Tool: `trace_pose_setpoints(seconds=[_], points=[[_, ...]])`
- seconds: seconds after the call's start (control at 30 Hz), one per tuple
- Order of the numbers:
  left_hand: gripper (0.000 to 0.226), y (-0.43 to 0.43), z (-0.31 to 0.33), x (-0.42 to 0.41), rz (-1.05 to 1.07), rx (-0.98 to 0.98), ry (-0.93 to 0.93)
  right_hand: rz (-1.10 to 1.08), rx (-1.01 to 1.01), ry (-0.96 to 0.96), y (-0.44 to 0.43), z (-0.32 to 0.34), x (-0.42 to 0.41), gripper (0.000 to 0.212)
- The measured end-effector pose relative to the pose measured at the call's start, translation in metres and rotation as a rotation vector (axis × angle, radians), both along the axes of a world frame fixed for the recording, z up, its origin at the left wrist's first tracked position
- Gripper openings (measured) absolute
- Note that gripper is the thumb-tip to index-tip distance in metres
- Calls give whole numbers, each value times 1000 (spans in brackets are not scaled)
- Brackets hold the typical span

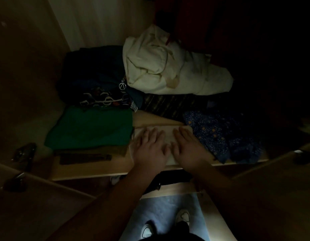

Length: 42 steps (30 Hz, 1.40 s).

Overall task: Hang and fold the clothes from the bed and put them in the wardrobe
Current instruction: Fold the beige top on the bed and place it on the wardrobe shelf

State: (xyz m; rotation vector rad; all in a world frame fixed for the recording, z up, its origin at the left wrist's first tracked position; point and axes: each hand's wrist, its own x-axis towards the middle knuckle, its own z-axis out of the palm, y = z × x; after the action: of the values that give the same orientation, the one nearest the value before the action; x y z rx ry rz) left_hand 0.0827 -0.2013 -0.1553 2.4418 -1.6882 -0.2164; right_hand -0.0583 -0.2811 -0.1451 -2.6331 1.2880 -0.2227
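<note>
The step in hand is judged to be placement: a pale folded garment (165,132) is laid on the wardrobe shelf (98,169), at its front edge. It lies between a green folded garment (91,127) on the left and a blue floral garment (220,136) on the right.

Both hands are pressed flat on top of the garment. The fingers of the left hand (149,148) are extended and slightly spread. The fingers of the right hand (189,146) are extended and held close together. Nothing is gripped by either hand.

Behind the placement area, a cream hooded garment (168,66) is bundled loosely. A dark striped fabric (168,105) is seen below it. At the left rear, a dark patterned garment (102,100) lies on a dark blue pile. The lighting is dim, and the right rear of the compartment cannot be made out.

For the next move, the hands are to be lifted straight up, so that the folds are not dragged open. Care is required near the blue floral garment, whose edge overhangs the shelf front. Whether clothes are left on the bed cannot be told, as the bed is out of view.
</note>
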Motion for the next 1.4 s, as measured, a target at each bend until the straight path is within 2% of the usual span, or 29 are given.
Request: trace_pose_setpoints(seconds=[0.13,0.3,0.47,0.6,0.73,0.9,1.0,1.1,1.23,1.4], points=[[62,-4,9,2,-10,5,39,34,-29,-37,0,12,1,49],[59,13,34,-3,-77,19,-45,21,-89,-1,20,34,-17,50],[65,53,64,-50,-110,-46,146,-126,-102,-135,73,61,-93,52],[63,97,78,-141,-299,-112,141,-312,-106,-240,153,75,-191,50],[66,153,75,-270,-551,-78,78,-537,-125,-215,260,77,-312,53],[67,249,75,-444,-915,-88,124,-943,-167,-192,418,73,-467,57],[68,310,78,-533,-1118,-89,80,-1180,-186,-235,514,70,-538,54],[67,367,86,-613,-1306,-77,63,-1364,-197,-190,597,76,-588,54],[65,428,90,-699,-1531,-113,43,-1496,-218,-166,676,83,-635,54],[63,473,69,-767,-1680,-34,63,-1646,-267,-134,735,64,-676,50]])
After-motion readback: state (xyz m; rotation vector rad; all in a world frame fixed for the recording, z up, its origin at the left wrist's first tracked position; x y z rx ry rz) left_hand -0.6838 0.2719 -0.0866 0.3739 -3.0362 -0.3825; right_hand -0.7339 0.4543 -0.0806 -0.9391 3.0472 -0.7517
